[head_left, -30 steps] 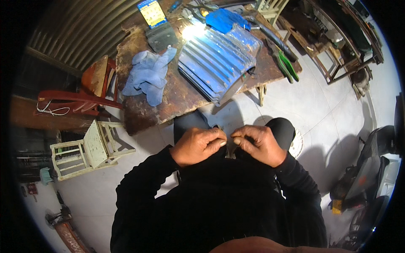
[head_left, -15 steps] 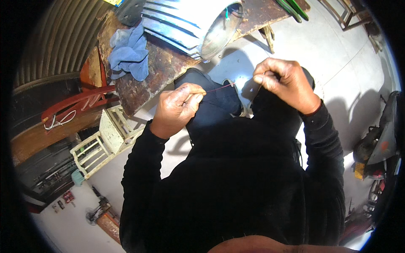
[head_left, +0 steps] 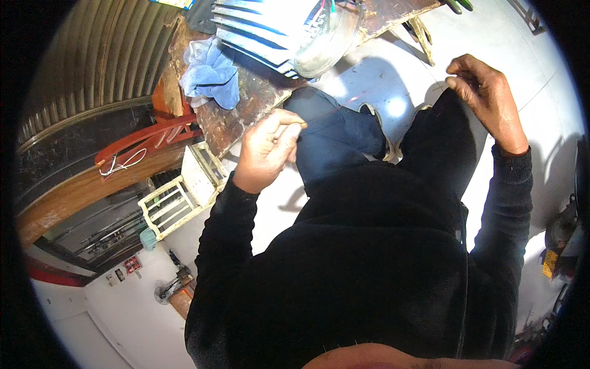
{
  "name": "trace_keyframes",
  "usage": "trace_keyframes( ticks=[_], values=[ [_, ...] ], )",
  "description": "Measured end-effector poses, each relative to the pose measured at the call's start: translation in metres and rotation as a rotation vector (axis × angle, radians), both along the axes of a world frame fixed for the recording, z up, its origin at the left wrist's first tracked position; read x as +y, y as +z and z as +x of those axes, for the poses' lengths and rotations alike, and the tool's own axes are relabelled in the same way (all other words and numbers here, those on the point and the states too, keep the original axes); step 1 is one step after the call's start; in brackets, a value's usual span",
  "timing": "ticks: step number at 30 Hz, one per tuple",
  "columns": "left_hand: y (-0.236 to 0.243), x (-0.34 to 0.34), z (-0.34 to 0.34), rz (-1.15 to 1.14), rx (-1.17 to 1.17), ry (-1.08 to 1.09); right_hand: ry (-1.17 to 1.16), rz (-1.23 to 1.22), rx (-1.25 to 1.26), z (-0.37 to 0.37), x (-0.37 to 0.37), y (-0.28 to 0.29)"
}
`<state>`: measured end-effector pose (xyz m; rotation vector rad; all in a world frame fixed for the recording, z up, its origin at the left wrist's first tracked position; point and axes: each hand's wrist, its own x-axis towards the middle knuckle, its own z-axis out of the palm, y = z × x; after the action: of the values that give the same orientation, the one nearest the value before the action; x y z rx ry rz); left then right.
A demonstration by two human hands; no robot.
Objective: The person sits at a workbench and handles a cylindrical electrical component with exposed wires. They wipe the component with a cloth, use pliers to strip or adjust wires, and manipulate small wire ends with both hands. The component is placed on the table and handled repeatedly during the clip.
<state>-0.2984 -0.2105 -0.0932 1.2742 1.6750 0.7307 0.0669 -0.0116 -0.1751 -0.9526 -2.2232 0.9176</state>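
Note:
My left hand [head_left: 270,147] is closed, thumb and forefinger pinching a thin reddish wire [head_left: 340,108]. From the fingertips the wire runs up and rightward above my dark trouser leg. Farther right, my right hand [head_left: 487,97] is also closed in a pinch, raised over my other knee. A thin pale strand [head_left: 439,87] shows beside its fingertips; whether it is part of the same wire I cannot tell. Ahead of my hands a finned metal motor housing [head_left: 261,32] lies on its side on a worn wooden bench [head_left: 246,117], coloured leads showing at its open end.
A crumpled blue cloth [head_left: 212,77] lies on the bench left of the housing. Green-handled pliers [head_left: 458,5] rest at the far end. A cream wooden stool [head_left: 178,200] and a red curved frame [head_left: 141,136] stand at left. Machine parts [head_left: 559,234] sit at the right edge.
My right hand has moved right and up, away from my left hand, so the gap between them is wider. The view has also shifted, moving the bench and housing rightward.

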Motion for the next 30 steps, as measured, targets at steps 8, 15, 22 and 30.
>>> trace_keyframes(
  ticks=[8, 15, 22, 30],
  values=[
    [-0.007, 0.027, 0.051, -0.020, 0.001, -0.245, 0.384, -0.146, 0.167, -0.059, -0.051, 0.015],
    [-0.004, 0.027, 0.048, 0.000, 0.062, -0.296, 0.261, -0.173, 0.204, -0.034, -0.031, 0.007],
    [-0.010, 0.014, 0.024, -0.082, -0.216, 0.045, -0.108, -0.192, 0.116, 0.029, -0.004, -0.031],
    [-0.040, 0.019, 0.050, -0.083, -0.626, 0.189, -0.335, -0.182, 0.415, -0.018, -0.034, -0.033]
  ],
)
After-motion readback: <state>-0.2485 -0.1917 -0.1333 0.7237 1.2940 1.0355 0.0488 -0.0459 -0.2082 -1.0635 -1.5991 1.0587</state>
